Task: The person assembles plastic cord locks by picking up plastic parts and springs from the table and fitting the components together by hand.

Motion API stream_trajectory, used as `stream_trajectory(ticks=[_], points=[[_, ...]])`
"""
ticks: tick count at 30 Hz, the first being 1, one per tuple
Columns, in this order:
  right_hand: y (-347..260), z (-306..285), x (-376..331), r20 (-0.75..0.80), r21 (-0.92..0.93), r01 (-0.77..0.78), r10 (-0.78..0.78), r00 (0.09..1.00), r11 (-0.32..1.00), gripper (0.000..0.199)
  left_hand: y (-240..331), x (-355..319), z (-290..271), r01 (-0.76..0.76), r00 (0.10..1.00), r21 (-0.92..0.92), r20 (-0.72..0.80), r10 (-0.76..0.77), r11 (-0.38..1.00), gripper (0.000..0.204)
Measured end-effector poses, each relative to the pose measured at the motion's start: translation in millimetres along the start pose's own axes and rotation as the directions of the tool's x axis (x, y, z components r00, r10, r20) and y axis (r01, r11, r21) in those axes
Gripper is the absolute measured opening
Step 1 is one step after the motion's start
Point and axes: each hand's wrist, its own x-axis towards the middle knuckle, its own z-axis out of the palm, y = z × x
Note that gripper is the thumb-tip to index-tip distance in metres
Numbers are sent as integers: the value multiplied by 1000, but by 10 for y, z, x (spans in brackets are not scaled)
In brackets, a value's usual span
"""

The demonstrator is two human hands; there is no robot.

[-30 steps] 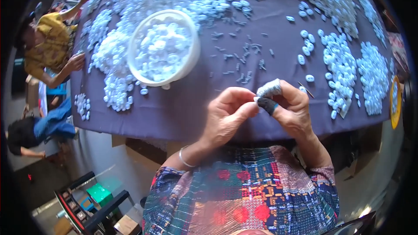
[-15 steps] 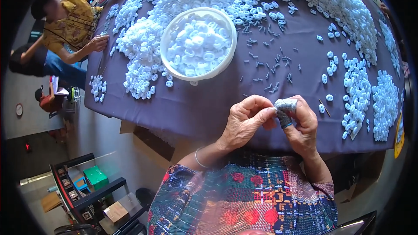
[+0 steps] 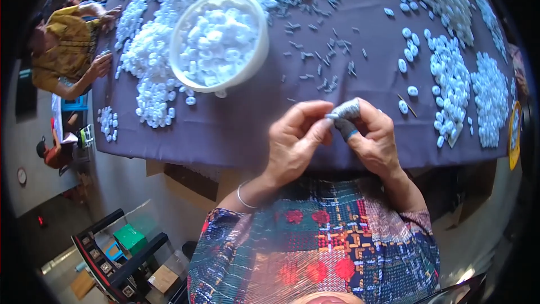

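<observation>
Close to the table's near edge, my left hand (image 3: 292,141) and my right hand (image 3: 374,138) meet fingertip to fingertip. Both are closed in a pinch. A grey wrap (image 3: 346,110) covers my right index finger, and a dark sleeve (image 3: 345,128) with a blue rim sits on the thumb. What lies between the fingertips is tiny and mostly hidden. Just beyond my hands, several small grey pins (image 3: 332,50) lie scattered on the dark cloth. A round white tub (image 3: 264,45) full of small white oval plastic pieces (image 3: 219,39) stands to the left of the pins.
Large heaps of white pieces (image 3: 149,50) spread along the left and far side. More piles (image 3: 450,84) lie at the right, with a thin brown stick (image 3: 408,105) beside them. A person in a yellow shirt (image 3: 70,45) works at the left edge. A shelf rack (image 3: 121,259) stands lower left.
The view has shifted, so the table and tub appear farther left and higher. My hands remain pinched together. The person at left has lowered their head.
</observation>
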Motion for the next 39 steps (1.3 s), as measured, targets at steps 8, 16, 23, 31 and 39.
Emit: stream_trajectory(ticks=[8,16,23,31,39], points=[[9,-18,-33,-25,-87,22,-25,999,996,20,-16,58,-29,-51,999,106,12,50,993,11],[-54,-49,-79,18,-295,195,-199,980,935,13,54,35,-60,-259,964,430,166,206,865,21],[-125,-454,-187,-99,-252,186,-216,971,950,16,106,197,104,-280,945,473,288,154,835,17],[-67,-630,-338,-400,108,94,-43,916,990,21,-16,171,98,-501,865,698,397,306,511,20],[90,-588,-308,-287,-30,103,-107,952,994,21,115,366,-259,-341,898,851,170,405,400,18]])
